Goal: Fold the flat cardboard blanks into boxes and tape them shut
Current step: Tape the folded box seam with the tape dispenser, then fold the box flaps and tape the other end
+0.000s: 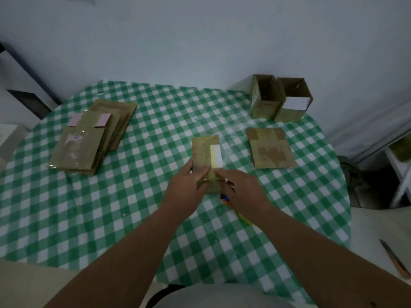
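Both forearms reach in from the bottom edge over a round table under a green-and-white checked plastic cloth [111,207]. Off the table at the lower right lies a narrow knife-like tool with a brownish handle [394,258], on a pale surface. Left hand [185,185] grips the near left edge of a flat brown cardboard blank with a white label strip [205,156], thumb on top, fingers curled under. Right hand [242,187] pinches the blank's near right corner, fingers curled; the near end of the blank is blurred, so flap position cannot be told. Under the right hand, a small blue, orange and yellow object [229,202] pokes out on the cloth, possibly a tape dispenser or cutter, too hidden to say. The blank is held at table centre, tilted up off the cloth. Right of it, apart, lies a single flattened brown cardboard piece with torn patches [272,152]. Left, well apart, a messy stack of flat brown blanks with pink labels [89,141]. Far right edge: two upright open-topped brown cardboard boxes [280,98], touching side by side, the right one with a white label. Pale wall behind.
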